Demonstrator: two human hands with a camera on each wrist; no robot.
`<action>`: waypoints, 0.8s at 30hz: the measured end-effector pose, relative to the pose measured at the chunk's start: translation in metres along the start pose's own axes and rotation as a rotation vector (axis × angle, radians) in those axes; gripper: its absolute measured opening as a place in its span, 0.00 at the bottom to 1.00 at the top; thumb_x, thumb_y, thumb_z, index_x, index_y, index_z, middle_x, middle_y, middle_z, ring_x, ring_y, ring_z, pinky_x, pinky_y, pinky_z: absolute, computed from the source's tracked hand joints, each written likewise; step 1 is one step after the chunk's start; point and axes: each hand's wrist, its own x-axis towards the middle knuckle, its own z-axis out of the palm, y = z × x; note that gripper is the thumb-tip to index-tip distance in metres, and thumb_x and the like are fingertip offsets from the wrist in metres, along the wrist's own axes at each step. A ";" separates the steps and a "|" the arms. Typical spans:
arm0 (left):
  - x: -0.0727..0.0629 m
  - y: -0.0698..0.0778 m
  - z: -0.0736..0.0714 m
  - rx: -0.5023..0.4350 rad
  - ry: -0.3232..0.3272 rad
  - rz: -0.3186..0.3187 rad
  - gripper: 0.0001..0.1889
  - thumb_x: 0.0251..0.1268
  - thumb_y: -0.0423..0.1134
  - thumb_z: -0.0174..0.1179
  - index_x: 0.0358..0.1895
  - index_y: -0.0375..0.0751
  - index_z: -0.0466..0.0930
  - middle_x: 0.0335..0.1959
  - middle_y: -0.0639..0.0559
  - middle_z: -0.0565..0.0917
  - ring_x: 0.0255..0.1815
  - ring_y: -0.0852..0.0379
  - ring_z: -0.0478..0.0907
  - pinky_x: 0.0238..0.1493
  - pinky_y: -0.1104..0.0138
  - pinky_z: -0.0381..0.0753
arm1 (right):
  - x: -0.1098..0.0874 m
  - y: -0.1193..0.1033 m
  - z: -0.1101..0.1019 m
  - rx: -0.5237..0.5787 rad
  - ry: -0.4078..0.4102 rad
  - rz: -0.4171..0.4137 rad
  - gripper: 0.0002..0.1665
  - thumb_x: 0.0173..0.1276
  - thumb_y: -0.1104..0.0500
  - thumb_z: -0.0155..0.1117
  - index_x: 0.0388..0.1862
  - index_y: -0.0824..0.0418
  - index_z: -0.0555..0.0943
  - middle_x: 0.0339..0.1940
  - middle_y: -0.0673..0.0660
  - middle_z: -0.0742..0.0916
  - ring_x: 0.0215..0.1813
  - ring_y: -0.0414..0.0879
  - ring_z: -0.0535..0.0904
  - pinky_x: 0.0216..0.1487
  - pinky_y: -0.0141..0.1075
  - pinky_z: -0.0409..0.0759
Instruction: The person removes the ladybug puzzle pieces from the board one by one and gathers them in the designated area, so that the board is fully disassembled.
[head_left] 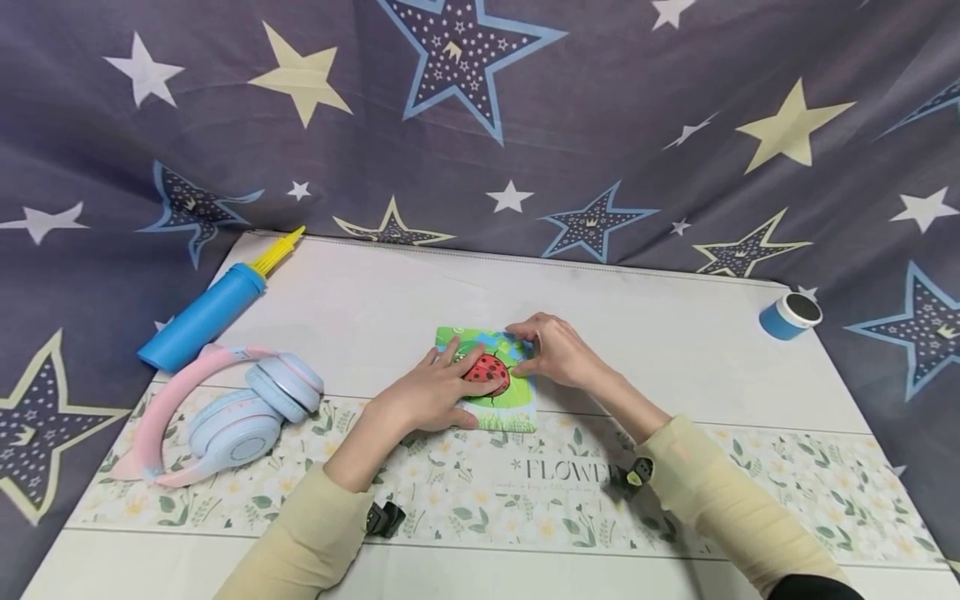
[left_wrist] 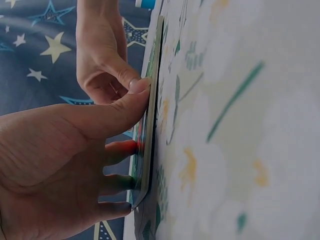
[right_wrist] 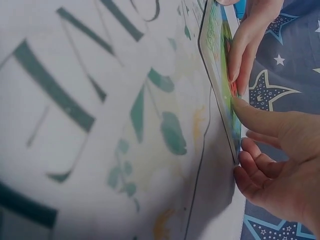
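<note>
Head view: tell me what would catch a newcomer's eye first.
The bright ladybug board in the middle of the table, with both hands, left and right, on it. Next, the pink and light-blue headphones on the left, with a blue pump just beyond. Behind, the star-patterned cloth fills the background.

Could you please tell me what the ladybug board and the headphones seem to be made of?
Ladybug board: perhaps wood or thick cardboard with a printed face, given its slab-like edge. Headphones: probably plastic, matte, given smooth molded surfaces with little glare.
</note>
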 end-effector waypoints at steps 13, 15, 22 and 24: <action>0.000 0.001 0.000 0.003 -0.005 -0.009 0.35 0.71 0.54 0.63 0.79 0.62 0.64 0.87 0.44 0.42 0.87 0.33 0.33 0.84 0.36 0.43 | 0.000 0.000 0.004 0.031 -0.014 0.009 0.33 0.55 0.58 0.84 0.61 0.60 0.86 0.54 0.59 0.86 0.54 0.51 0.81 0.55 0.45 0.83; 0.000 0.000 0.000 0.005 -0.002 -0.008 0.35 0.71 0.54 0.63 0.79 0.62 0.64 0.87 0.44 0.42 0.87 0.33 0.33 0.84 0.37 0.43 | 0.000 0.000 0.004 0.023 -0.009 0.010 0.33 0.55 0.58 0.84 0.61 0.60 0.86 0.54 0.59 0.85 0.54 0.51 0.80 0.56 0.45 0.82; 0.001 0.000 0.002 0.001 -0.001 -0.014 0.34 0.71 0.54 0.63 0.79 0.62 0.65 0.87 0.44 0.42 0.87 0.33 0.33 0.84 0.37 0.42 | 0.001 -0.002 0.003 0.017 -0.010 0.024 0.32 0.55 0.58 0.84 0.60 0.61 0.86 0.54 0.58 0.86 0.56 0.51 0.80 0.59 0.45 0.82; 0.001 0.000 0.002 0.001 -0.002 -0.016 0.34 0.71 0.54 0.63 0.79 0.62 0.65 0.87 0.44 0.42 0.87 0.33 0.33 0.84 0.37 0.43 | 0.000 -0.002 0.003 0.013 -0.009 0.022 0.32 0.55 0.57 0.84 0.60 0.61 0.86 0.54 0.58 0.86 0.56 0.51 0.80 0.60 0.45 0.82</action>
